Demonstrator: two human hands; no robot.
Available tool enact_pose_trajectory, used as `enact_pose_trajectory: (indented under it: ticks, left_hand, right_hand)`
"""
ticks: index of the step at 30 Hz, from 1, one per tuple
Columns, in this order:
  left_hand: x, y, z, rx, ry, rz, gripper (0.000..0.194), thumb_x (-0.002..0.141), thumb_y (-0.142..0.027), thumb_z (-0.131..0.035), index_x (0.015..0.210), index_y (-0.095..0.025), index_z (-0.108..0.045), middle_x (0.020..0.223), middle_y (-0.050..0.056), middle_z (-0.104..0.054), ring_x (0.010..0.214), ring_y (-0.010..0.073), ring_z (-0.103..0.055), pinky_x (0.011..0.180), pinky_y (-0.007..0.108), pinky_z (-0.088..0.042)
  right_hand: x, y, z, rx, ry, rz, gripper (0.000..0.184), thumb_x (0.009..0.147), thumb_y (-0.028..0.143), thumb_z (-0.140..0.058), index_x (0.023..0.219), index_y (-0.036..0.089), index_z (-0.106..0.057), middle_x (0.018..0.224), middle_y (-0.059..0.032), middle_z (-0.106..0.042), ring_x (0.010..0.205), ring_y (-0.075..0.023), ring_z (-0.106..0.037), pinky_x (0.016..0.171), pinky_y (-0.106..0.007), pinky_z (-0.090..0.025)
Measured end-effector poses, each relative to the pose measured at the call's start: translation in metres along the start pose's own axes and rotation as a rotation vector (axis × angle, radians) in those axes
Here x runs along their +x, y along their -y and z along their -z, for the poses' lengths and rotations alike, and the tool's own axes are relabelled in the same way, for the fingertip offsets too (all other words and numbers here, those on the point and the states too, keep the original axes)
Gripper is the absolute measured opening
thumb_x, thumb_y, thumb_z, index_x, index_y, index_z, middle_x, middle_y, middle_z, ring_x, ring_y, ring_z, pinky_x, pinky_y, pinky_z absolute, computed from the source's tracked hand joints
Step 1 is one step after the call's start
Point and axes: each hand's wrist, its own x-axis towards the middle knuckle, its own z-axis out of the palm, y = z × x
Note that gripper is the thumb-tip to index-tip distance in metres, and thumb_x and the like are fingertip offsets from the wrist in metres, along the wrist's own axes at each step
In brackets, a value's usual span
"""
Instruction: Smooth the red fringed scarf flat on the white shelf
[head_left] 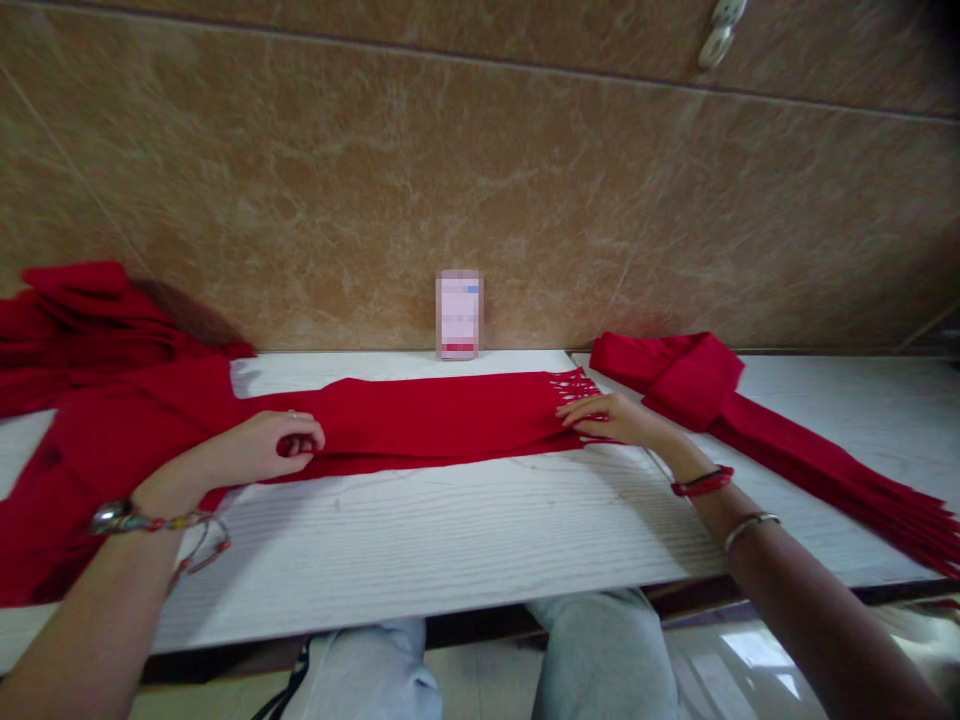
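A long red scarf (442,415) lies stretched across the white table (465,530), its fringed end at the right. My left hand (266,447) is curled on the scarf's left part, fingers pinching the red fabric. My right hand (607,418) lies flat with fingers stretched out on the fringed end, pressing it to the table. Both wrists carry bracelets.
A heap of red scarves (90,330) fills the table's left side. Another scarf (697,385), partly folded, trails toward the right edge. A small card (458,314) leans on the brown tiled wall. My knees show below the table's front edge.
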Motion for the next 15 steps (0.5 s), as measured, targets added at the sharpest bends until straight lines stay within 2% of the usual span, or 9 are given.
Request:
enact_pose_trajectory:
  ticks: [3,8,13,15]
  left_hand:
    - [-0.002,0.001,0.005,-0.056,0.075,-0.018,0.023,0.075,-0.026,-0.042,0.079,-0.014,-0.060,0.076,0.003,-0.060,0.066,0.0120,-0.051,0.063,0.020,-0.040]
    - [0.000,0.007,-0.008,-0.067,0.200,-0.008,0.015,0.067,-0.015,-0.043,0.070,-0.015,-0.057,0.068,0.000,-0.058,0.059,0.0114,-0.050,0.056,0.019,-0.038]
    - [0.002,0.007,-0.014,-0.067,0.197,-0.017,0.017,0.065,-0.012,-0.044,0.073,-0.015,-0.059,0.069,0.000,-0.059,0.060,0.0115,-0.051,0.056,0.019,-0.038]
    - [0.001,0.006,-0.011,-0.017,0.107,0.005,0.017,0.067,-0.014,-0.045,0.073,-0.016,-0.060,0.069,-0.001,-0.059,0.060,0.0107,-0.051,0.057,0.018,-0.039]
  right_hand:
    - [-0.001,0.001,0.003,0.013,-0.037,0.008,0.024,0.081,0.036,-0.054,0.087,0.020,-0.070,0.106,-0.0069,-0.066,0.100,-0.0223,-0.060,0.087,-0.037,-0.048]
    - [-0.001,0.003,0.002,-0.044,0.155,0.035,0.018,0.079,0.031,-0.055,0.083,0.023,-0.071,0.112,-0.0043,-0.063,0.106,-0.0207,-0.057,0.090,-0.034,-0.045]
    - [0.000,0.003,-0.001,-0.124,0.129,0.054,0.019,0.079,0.023,-0.053,0.082,0.023,-0.071,0.109,-0.0037,-0.065,0.103,-0.0194,-0.058,0.088,-0.031,-0.047]
    - [-0.001,0.002,-0.001,-0.158,0.063,0.052,0.019,0.078,0.022,-0.052,0.083,0.023,-0.071,0.104,-0.0037,-0.067,0.099,-0.0195,-0.061,0.086,-0.031,-0.049]
